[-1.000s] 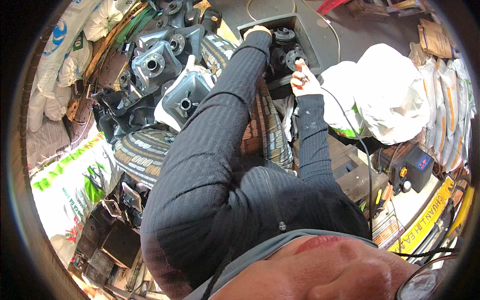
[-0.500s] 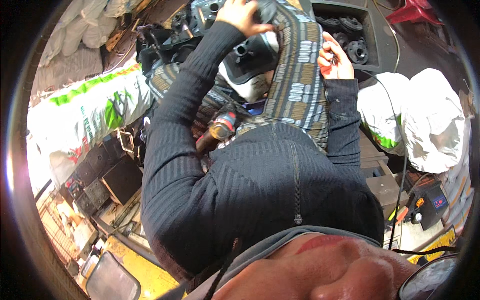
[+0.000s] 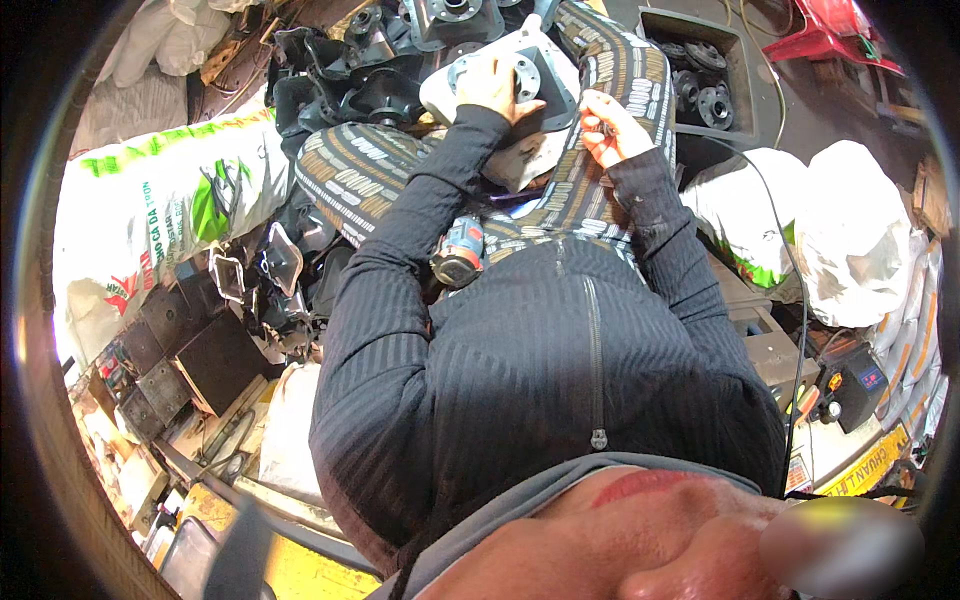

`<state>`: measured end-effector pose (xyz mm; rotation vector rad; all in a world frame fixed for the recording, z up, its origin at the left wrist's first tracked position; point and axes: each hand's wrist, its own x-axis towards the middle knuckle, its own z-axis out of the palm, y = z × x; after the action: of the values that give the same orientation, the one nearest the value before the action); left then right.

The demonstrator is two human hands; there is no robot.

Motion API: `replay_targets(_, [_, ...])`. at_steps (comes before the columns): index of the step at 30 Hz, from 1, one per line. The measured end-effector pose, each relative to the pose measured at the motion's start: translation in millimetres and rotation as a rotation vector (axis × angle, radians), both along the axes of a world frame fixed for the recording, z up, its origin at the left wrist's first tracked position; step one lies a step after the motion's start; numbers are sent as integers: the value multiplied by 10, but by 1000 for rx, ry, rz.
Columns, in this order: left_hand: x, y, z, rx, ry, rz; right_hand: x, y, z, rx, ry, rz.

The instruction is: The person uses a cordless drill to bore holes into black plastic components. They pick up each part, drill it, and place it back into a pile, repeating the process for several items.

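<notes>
Grey metal casting (image 3: 520, 85) with a round flanged opening rests on the person's lap, on patterned trousers (image 3: 610, 120) striped in dark and cream. The left hand (image 3: 490, 85) lies on top of the casting, fingers curled over its flange in a closed grip. Just to the right of the casting, the right hand (image 3: 610, 130) is pinched shut at the casting's lower right edge — whether it has hold of a small part or of the trouser cloth cannot be told. Both arms are in dark ribbed sleeves (image 3: 400, 260), part of a zipped top that fills the middle of the view. Below the casting and a little to its left, a small power tool (image 3: 458, 252) with a blue and red body sits against the person's left side. Above and to the left of the casting lies a heap of dark cast housings (image 3: 330, 70). Up and to the right of the casting, a dark bin (image 3: 700, 70) holds round flanged parts. Far left of the casting lies a white and green printed sack (image 3: 160, 210) — white sacks (image 3: 850, 230) also sit well to its right.
</notes>
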<state>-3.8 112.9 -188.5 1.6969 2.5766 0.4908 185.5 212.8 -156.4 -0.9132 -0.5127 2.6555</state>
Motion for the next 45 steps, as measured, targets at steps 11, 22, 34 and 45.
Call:
replay_targets(11, [-120,-279,477,257,-44,-87,-209,-116,-138,-68,-34,3])
replay_targets(22, [658,-2075,1200,-469,-446,179,-426,-330,-131,-126,6,170])
replay_targets(34, [210,-1743,1930,0,-939,334,-435,-427,44,-250,146,234])
replay_targets(45, [249,-1503,1932,27,-881,220,-380,-399,139,-131,134,228])
